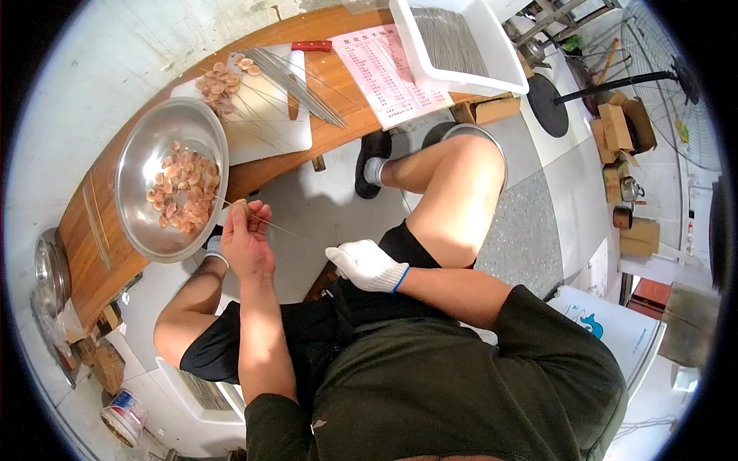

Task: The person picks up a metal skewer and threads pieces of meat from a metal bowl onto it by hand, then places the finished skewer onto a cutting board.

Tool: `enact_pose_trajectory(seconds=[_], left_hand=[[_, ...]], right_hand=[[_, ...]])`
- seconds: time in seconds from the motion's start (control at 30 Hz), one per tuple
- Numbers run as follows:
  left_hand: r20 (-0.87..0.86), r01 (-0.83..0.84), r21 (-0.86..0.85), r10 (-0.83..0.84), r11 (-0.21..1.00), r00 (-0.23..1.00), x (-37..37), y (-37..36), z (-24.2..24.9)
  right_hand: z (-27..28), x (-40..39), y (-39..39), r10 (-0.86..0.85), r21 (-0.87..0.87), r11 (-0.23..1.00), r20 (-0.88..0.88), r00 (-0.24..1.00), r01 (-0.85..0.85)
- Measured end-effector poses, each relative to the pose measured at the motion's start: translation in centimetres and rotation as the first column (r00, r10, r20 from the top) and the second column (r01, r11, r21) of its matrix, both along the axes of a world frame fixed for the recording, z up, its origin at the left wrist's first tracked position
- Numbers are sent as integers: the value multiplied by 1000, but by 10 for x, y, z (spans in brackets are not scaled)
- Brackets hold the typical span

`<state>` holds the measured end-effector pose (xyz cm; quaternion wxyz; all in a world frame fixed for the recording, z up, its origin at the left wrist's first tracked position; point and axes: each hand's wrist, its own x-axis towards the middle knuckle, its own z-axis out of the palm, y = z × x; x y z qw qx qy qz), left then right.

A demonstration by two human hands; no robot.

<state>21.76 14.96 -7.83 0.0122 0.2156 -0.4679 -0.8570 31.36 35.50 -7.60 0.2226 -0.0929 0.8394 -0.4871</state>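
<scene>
A thin metal skewer (288, 230) runs between my two hands. My left hand (247, 237), bare, has its fingers closed round the skewer close to the rim of a large steel bowl (132, 180). Pinkish-brown round slices of meat (184, 184) lie in the bowl. My right hand (367, 265), in a white knitted glove, is closed on the skewer's other end. Behind the bowl, a white cutting board (296, 131) bears more slices (219, 84), loose skewers (307, 92) and a red-handled knife (311, 46).
A printed pink sheet (369, 69) lies on the wooden table (338, 134), beside a white tub (492, 77) of skewers. My knees flank the space below. A black fan (615, 86) and cardboard boxes (615, 127) stand at the right. At lower left is a bucket (124, 415).
</scene>
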Motion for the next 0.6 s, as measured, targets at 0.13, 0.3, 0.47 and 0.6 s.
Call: enact_pose_trajectory(seconds=[0.13, 0.3, 0.47, 0.6], left_hand=[[24, 56, -1, -56, 998, 998, 6, 5, -6], [44, 109, 19, -109, 994, 993, 16, 19, -12], [45, 136, 33, -138, 990, 989, 16, 24, -15], [48, 126, 16, -127, 992, 991, 14, 22, -15]], right_hand=[[-1, -1, -1, -20, 2, 1000, 60, 998, 20], [1, -5, -2, -63, 7, 998, 102, 993, 62], [2, -11, -3, -127, -8, 991, 154, 980, 130], [2, -17, -4, -161, -33, 985, 187, 969, 170]])
